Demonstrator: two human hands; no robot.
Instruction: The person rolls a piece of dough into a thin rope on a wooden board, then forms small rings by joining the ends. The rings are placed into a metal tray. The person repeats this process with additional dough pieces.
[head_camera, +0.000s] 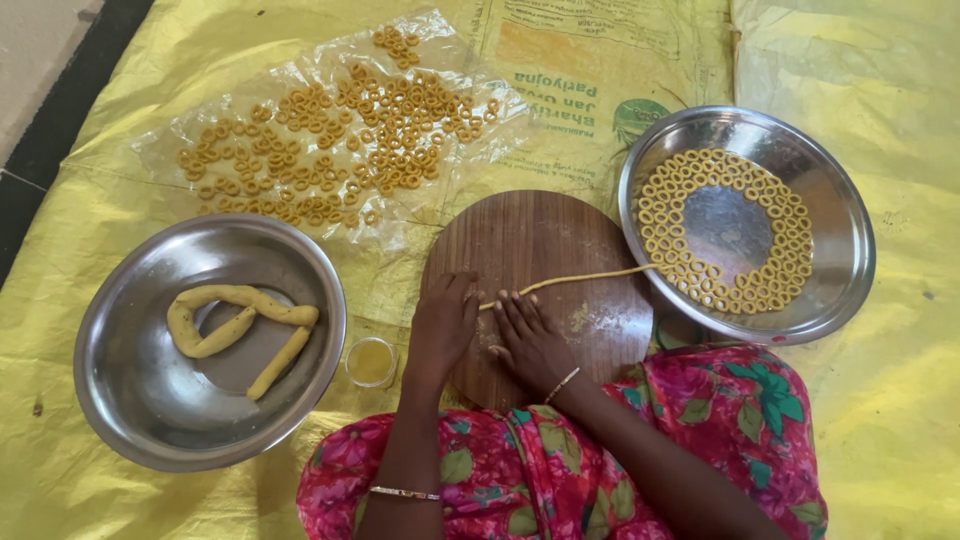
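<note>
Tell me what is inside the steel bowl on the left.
The steel bowl holds thick yellow dough ropes, one looped and one straight, lying on its bare bottom. Nothing covers them; only the patches beneath the ropes stay hidden.

I counted two round steel bowls (120, 385) (850, 240), one round wooden board (540, 240), one small glass of yellow liquid (371, 361), three thick dough ropes (240, 298) and one thin dough strand (580, 278).

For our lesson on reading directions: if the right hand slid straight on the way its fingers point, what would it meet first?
The right hand points up the round wooden board; it would first cross the thin dough rope at its fingertips, then bare board, as far as the picture shows.
</note>
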